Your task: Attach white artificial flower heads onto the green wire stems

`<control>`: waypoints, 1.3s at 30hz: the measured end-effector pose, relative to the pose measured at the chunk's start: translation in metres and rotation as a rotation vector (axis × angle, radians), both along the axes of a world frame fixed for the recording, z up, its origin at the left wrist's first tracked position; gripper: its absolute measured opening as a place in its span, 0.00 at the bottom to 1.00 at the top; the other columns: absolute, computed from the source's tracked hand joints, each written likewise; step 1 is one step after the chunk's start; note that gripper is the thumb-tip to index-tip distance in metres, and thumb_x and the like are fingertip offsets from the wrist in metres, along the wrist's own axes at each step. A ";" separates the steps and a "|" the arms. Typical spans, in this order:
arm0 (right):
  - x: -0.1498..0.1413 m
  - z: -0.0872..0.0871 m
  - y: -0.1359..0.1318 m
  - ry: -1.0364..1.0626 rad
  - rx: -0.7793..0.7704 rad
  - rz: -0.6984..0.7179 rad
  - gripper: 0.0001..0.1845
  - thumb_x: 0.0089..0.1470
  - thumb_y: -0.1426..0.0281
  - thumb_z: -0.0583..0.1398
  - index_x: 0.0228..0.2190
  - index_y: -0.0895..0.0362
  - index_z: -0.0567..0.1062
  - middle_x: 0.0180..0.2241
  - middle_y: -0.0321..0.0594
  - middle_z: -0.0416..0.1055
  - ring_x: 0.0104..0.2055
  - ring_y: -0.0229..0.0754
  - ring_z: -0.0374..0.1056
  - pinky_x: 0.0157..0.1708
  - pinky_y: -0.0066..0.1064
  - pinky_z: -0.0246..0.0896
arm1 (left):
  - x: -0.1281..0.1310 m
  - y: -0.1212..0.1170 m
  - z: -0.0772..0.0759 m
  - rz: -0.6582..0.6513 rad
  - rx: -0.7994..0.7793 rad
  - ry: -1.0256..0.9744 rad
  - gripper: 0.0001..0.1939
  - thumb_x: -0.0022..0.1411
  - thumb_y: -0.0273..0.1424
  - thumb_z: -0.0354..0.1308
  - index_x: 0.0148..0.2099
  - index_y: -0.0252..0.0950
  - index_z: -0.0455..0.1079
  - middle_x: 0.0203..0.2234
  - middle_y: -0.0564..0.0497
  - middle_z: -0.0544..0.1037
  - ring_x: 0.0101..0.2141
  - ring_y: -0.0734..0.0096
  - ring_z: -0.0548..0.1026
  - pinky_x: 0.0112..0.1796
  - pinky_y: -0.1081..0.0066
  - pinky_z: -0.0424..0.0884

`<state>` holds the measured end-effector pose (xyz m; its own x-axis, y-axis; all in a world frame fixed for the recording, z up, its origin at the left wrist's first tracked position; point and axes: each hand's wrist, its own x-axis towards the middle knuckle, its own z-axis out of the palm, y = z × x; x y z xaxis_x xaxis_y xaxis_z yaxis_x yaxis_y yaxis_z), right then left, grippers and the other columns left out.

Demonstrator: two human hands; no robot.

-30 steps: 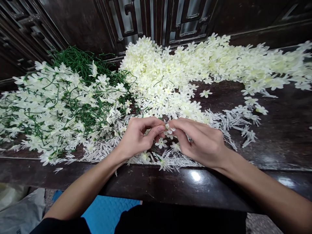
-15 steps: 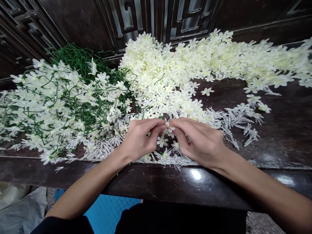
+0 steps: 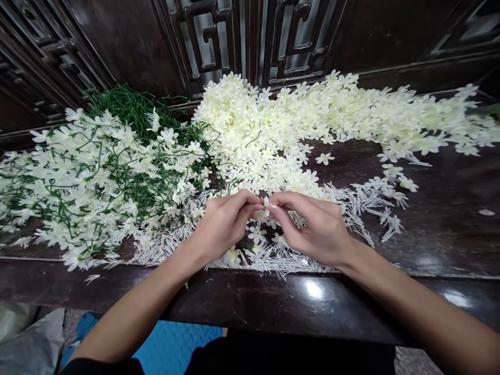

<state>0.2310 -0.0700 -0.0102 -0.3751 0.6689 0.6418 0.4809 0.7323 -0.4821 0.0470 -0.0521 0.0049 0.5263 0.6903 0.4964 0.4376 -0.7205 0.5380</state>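
Between my two hands is a small white artificial flower (image 3: 267, 204), pinched from both sides at the fingertips. My left hand (image 3: 226, 221) is closed on its left side, and my right hand (image 3: 316, 224) is closed on its right side. The fingers partly cover the flower. Below and around the hands lie loose white blossoms (image 3: 257, 235) and thin white stamen strands (image 3: 269, 261). Behind the hands rises a pile of cream-white flower heads (image 3: 250, 140).
To the left lies a heap of white flowers on green stems (image 3: 94, 177), with bare green stems (image 3: 128, 104) behind it. A dark wooden bench (image 3: 449, 224) holds everything, against a carved wooden back panel (image 3: 211, 36). Below are a blue mat (image 3: 175, 344) and a grey sack (image 3: 35, 344).
The view has shifted slightly, so the flower piles sit lower in the picture. Both hands stay together at the small flower, their fingers slightly rearranged.
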 end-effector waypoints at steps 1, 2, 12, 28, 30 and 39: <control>0.000 0.001 -0.001 0.019 -0.040 0.010 0.10 0.58 0.80 0.55 0.39 0.55 0.69 0.27 0.37 0.74 0.25 0.36 0.71 0.18 0.27 0.66 | 0.000 -0.001 -0.001 -0.002 0.008 0.004 0.05 0.62 0.19 0.54 0.38 0.32 0.68 0.23 0.54 0.77 0.22 0.81 0.75 0.22 0.83 0.70; -0.001 0.002 -0.002 0.043 -0.093 0.023 0.09 0.58 0.79 0.55 0.38 0.55 0.69 0.26 0.36 0.73 0.25 0.36 0.70 0.18 0.27 0.65 | 0.000 -0.002 -0.002 0.000 0.024 0.009 0.05 0.62 0.19 0.53 0.38 0.32 0.67 0.23 0.55 0.77 0.22 0.81 0.75 0.21 0.83 0.69; 0.001 0.019 -0.001 0.385 -0.738 0.153 0.02 0.56 0.72 0.59 0.31 0.56 0.73 0.23 0.35 0.72 0.23 0.36 0.69 0.21 0.28 0.68 | 0.000 0.001 -0.003 -0.004 0.267 0.027 0.05 0.64 0.22 0.52 0.40 0.32 0.69 0.26 0.51 0.78 0.26 0.75 0.75 0.26 0.74 0.74; 0.015 0.041 0.024 0.387 -0.579 -0.110 0.10 0.53 0.65 0.63 0.38 0.55 0.76 0.41 0.45 0.74 0.43 0.47 0.72 0.44 0.49 0.72 | -0.039 0.028 0.038 0.453 0.038 -0.873 0.08 0.63 0.25 0.56 0.40 0.40 0.75 0.26 0.53 0.74 0.23 0.79 0.74 0.24 0.76 0.74; 0.015 0.040 0.035 0.176 -0.598 -0.182 0.12 0.54 0.65 0.62 0.40 0.56 0.76 0.41 0.47 0.75 0.44 0.50 0.72 0.46 0.53 0.70 | -0.046 0.031 0.042 0.531 0.065 -0.991 0.11 0.64 0.25 0.54 0.47 0.40 0.73 0.40 0.48 0.75 0.38 0.72 0.77 0.41 0.69 0.78; -0.026 0.013 0.097 -0.466 -0.234 -0.025 0.26 0.55 0.83 0.51 0.53 0.56 0.70 0.56 0.43 0.65 0.58 0.51 0.59 0.58 0.55 0.55 | -0.054 0.032 0.042 0.753 0.091 -0.704 0.39 0.61 0.26 0.57 0.68 0.51 0.43 0.63 0.46 0.55 0.48 0.62 0.70 0.42 0.67 0.74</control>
